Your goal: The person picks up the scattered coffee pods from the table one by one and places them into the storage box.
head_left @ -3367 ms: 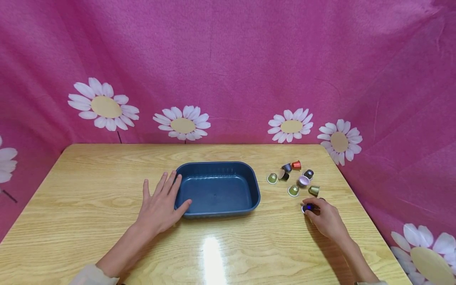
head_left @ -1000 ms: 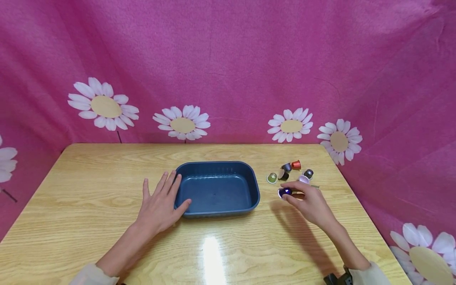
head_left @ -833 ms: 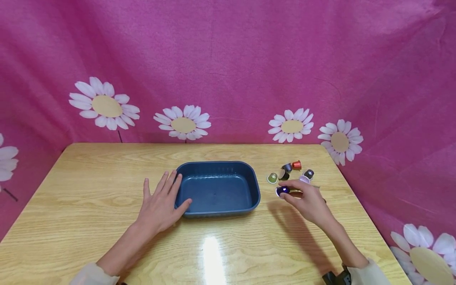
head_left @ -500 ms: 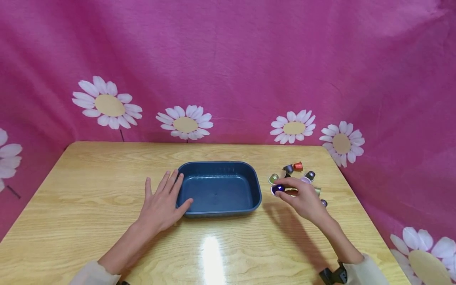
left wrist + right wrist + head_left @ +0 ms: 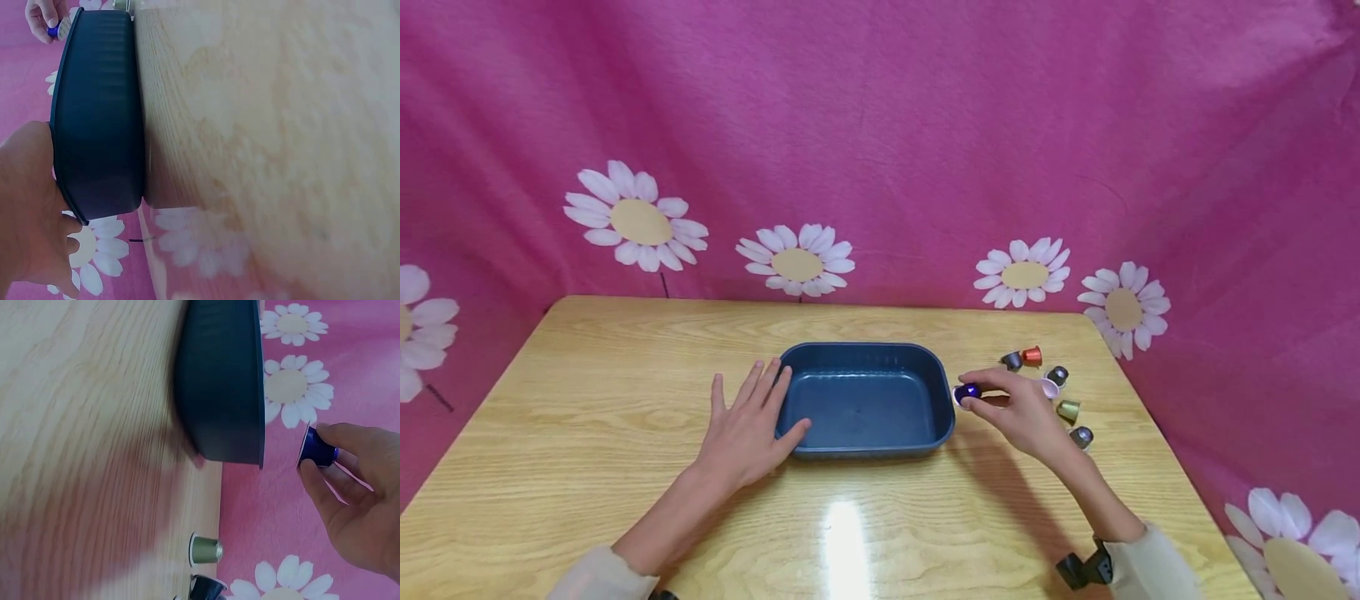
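Observation:
Thumb and fingers of my right hand pinch a dark blue coffee capsule by its sides. The capsule is off the table, just outside the right rim of a dark blue plastic basin, whose visible floor holds nothing. My left hand lies with spread, straight fingers on the basin's left rim. In the right wrist view a green capsule stands on the table below the held one, with a black capsule beside it. In the head view my right hand hides part of the capsule group.
Right of the basin lie a red capsule, a dark grey-blue one, a lilac one, an olive-gold one and two dark ones with pale rims. A pink daisy-print cloth hangs behind the wooden table.
My right hand has lifted the blue capsule from the table's right side and carried it left, up to the basin's right rim. The left hand has stayed on the rim.

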The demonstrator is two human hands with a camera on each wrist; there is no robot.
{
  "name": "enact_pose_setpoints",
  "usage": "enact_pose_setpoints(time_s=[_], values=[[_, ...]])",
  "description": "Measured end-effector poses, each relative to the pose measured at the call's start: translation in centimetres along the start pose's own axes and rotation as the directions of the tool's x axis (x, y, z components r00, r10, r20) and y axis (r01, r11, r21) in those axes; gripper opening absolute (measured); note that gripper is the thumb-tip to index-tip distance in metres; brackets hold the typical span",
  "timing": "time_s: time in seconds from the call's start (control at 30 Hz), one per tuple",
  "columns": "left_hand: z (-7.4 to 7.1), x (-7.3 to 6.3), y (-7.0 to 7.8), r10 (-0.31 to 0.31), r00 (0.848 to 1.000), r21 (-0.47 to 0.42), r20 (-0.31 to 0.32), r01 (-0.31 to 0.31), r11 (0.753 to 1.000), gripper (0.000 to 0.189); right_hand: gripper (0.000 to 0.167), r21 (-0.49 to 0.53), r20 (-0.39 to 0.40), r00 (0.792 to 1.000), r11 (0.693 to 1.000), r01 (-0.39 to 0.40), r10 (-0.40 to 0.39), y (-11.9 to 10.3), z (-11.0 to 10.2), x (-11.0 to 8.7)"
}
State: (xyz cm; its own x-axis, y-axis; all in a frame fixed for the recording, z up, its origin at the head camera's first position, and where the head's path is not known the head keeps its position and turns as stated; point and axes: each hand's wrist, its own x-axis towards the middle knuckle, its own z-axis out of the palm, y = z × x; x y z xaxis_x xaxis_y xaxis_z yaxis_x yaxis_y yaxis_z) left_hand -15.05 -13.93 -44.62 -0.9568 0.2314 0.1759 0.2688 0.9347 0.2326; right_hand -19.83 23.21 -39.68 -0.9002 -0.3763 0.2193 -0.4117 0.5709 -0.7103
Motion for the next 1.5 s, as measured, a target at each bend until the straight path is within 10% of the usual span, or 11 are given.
enact_pose_setpoints(time_s=[1.5], values=[[0.1,0.0,-0.1,0.004,1.0,-0.024,-0.013,-0.004,1.0,0.081,0.026,-0.055,0.064,0.991,0.991,0.122,-0.118,-4.8,2.9,5.7]])
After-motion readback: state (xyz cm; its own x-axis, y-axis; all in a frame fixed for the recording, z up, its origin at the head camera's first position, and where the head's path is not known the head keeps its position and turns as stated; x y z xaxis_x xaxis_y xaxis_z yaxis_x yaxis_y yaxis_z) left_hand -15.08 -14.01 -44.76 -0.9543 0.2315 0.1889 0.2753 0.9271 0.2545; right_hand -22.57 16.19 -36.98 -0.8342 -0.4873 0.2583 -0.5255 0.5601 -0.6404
